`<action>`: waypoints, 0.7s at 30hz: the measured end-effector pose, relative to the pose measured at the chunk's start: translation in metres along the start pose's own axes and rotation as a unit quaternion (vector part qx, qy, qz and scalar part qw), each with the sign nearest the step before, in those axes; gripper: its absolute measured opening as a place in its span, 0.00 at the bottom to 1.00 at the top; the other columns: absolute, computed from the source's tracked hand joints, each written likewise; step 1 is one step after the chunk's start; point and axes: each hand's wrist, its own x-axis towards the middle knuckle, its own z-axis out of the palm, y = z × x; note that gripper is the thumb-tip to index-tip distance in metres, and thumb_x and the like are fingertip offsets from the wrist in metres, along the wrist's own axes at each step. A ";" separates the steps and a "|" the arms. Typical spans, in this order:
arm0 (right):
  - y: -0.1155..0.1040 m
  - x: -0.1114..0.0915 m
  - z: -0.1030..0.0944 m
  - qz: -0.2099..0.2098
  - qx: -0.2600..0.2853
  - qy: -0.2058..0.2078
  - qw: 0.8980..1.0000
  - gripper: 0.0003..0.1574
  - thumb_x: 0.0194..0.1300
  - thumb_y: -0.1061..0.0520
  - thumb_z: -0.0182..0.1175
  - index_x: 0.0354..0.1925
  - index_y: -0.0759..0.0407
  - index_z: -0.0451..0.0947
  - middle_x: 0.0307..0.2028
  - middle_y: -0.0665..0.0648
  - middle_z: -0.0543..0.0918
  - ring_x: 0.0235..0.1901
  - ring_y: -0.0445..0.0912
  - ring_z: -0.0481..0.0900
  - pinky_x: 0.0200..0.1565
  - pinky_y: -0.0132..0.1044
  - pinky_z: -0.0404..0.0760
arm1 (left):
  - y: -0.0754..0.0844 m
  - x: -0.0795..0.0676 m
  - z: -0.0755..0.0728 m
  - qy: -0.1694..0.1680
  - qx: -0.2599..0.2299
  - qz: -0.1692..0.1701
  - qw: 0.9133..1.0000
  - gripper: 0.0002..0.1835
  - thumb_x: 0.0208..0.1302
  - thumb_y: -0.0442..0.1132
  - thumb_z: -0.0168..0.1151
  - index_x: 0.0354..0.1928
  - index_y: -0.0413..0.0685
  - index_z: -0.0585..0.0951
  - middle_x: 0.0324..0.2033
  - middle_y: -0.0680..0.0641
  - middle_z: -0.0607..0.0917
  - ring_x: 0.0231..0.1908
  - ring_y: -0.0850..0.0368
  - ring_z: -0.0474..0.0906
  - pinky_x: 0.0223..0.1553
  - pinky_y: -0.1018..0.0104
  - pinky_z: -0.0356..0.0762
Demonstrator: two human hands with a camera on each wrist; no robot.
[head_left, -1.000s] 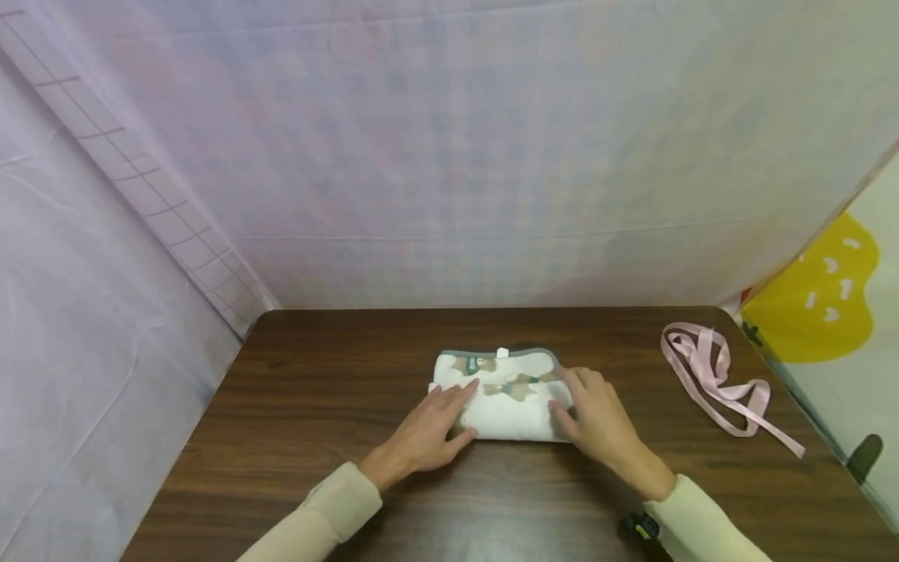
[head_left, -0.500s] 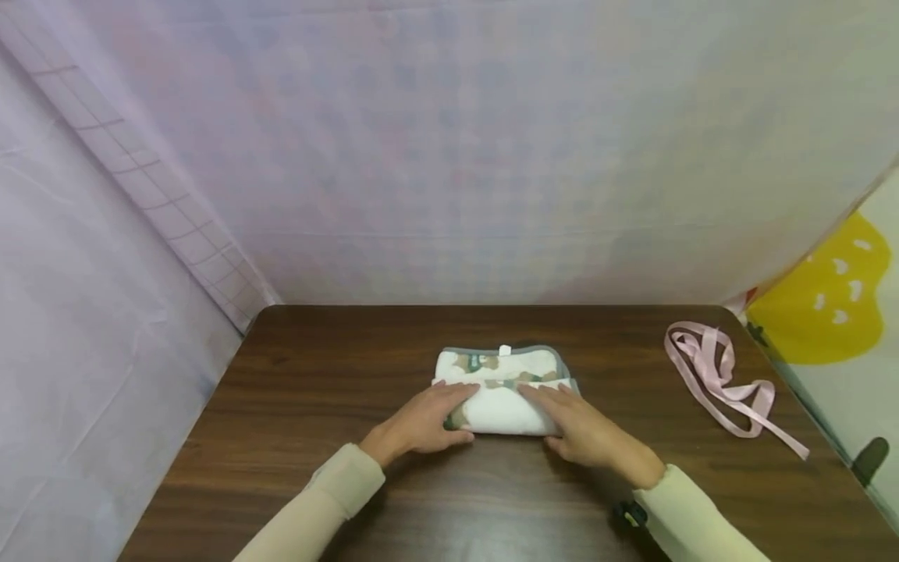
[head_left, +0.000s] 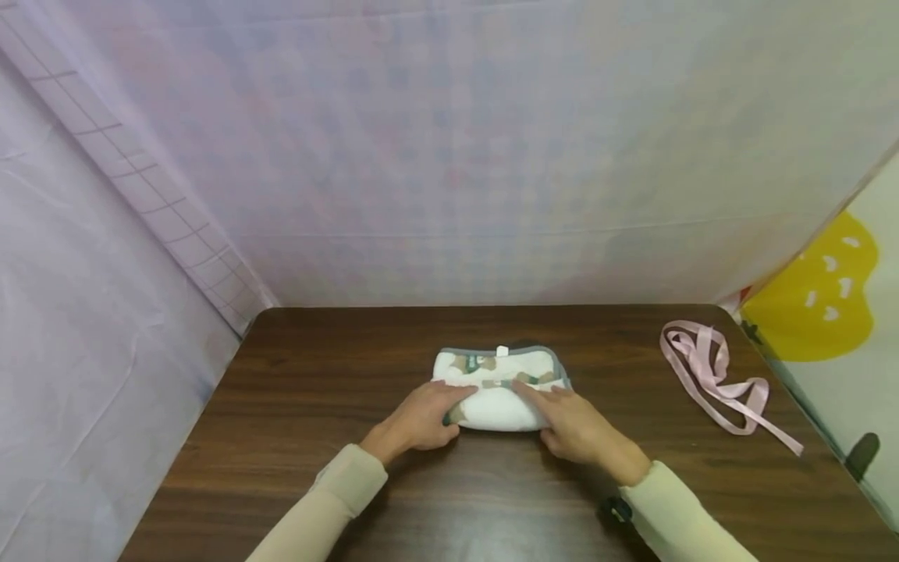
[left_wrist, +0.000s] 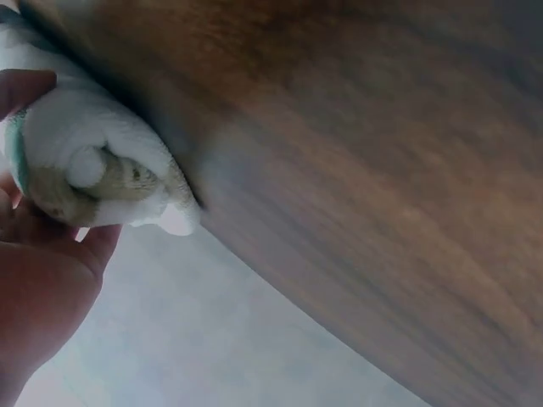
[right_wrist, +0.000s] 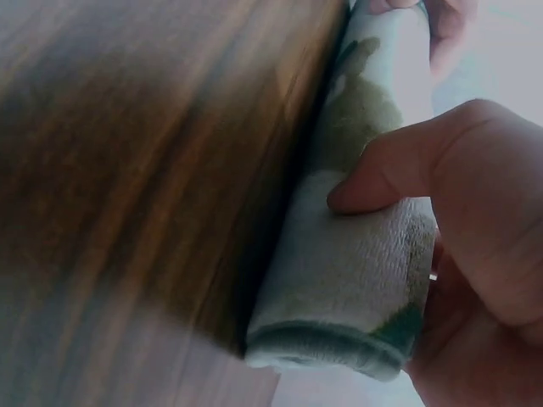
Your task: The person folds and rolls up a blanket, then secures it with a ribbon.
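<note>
A white towel with brown and green figures and a grey-green trim lies partly rolled on the table. Its near part is a thick roll, while the flat far part bears a small white tag. My left hand grips the roll's left end, thumb on the near side and fingers over the top. At the other end my right hand holds it the same way. Coiled layers show in the towel's end in the left wrist view. In the right wrist view, my thumb presses along the roll.
A loosely looped pink ribbon lies at the right of the dark wooden table. A pale checked curtain hangs behind the table's far edge. A small black device is under the right cuff.
The right hand has come in from the towel's right edge to grip the near roll. Both hands now hold the roll, and its near edge has moved slightly away from me.
</note>
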 end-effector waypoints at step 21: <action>0.034 0.015 -0.026 0.047 0.271 -0.100 0.956 0.31 0.59 0.62 0.64 0.60 0.60 0.69 0.45 0.59 0.86 0.38 0.43 0.81 0.39 0.35 0.79 | -0.010 0.002 -0.034 -0.086 -0.256 -0.092 0.958 0.26 0.66 0.44 0.59 0.66 0.54 0.75 0.60 0.49 0.79 0.47 0.57 0.77 0.48 0.60 0.76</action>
